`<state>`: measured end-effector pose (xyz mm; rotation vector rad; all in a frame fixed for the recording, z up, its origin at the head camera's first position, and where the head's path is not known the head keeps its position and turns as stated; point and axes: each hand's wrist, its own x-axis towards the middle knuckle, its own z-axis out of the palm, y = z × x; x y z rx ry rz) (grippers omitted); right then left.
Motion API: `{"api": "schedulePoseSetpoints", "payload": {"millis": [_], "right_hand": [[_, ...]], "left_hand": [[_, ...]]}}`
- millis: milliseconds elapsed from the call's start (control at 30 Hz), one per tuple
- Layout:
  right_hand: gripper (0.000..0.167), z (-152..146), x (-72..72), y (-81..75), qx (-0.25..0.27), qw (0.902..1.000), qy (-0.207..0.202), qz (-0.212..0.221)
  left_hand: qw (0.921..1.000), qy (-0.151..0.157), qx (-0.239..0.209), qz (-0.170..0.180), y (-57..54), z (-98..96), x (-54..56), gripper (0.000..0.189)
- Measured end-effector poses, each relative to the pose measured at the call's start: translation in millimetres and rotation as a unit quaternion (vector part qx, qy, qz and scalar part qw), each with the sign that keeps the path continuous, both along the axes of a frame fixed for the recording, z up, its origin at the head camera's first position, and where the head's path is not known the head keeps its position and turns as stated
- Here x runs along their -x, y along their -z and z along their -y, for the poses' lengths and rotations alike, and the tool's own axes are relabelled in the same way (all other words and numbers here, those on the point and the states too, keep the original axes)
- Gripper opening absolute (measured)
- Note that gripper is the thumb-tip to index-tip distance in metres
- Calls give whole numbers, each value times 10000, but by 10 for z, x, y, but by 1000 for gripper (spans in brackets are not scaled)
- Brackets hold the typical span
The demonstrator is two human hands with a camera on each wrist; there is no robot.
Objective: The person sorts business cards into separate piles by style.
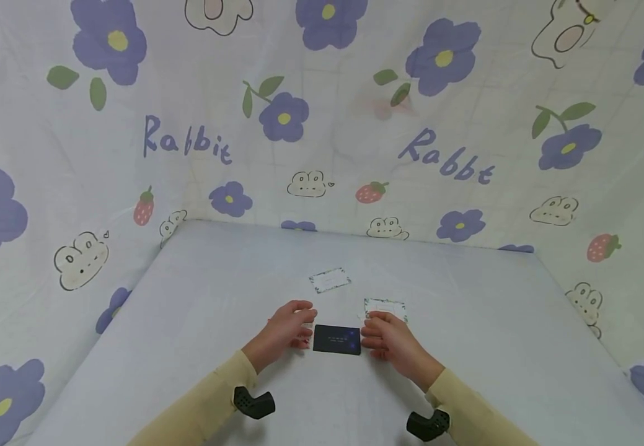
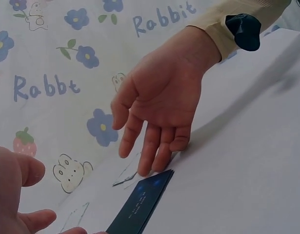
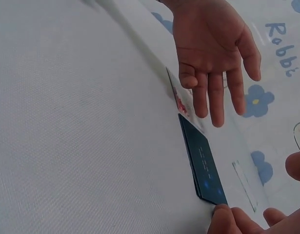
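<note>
A dark blue card (image 1: pixel 336 340) with small pale print and blue glowing spots lies flat between the two hands. More than one layer shows along its edge in the right wrist view, like a small stack. My left hand (image 1: pixel 281 330) is beside its left end, palm inward, fingers relaxed and apart. Under those fingers lies a pale card with a red pattern (image 3: pixel 183 101), mostly hidden in the head view. My right hand (image 1: pixel 393 339) is at the dark card's right end, fingers loosely bent, fingertips (image 3: pixel 222 214) right at its edge. Neither hand grips anything.
Two white cards with leafy green borders lie farther back: one card (image 1: pixel 330 280) behind the dark one, the other card (image 1: pixel 385 305) just beyond my right hand. The white table (image 1: pixel 232 266) is enclosed by a hanging cloth (image 1: pixel 333 148) printed with flowers and rabbits.
</note>
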<state>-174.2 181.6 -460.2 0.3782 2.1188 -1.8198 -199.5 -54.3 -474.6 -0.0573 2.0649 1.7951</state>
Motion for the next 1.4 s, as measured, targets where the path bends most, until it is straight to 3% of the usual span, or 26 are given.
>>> {"api": "schedulePoseSetpoints", "payload": {"millis": [500,700,1033,1400], "right_hand": [[58,-384,-59,-47,146,9998,137,-7],[60,-547,-99,-70,159,9998,156,-16],[60,-741,-110,-68,240,9994,250,-29],[61,-798,-104,-81,274,9989,368,29]], "left_hand": [[9998,-96,-117,-113,-45,338,68,53],[9998,-135,-52,-132,-113,423,67,53],[9999,-134,-40,-100,-106,393,100,52],[10000,13,-19,-86,-144,222,131,51]]}}
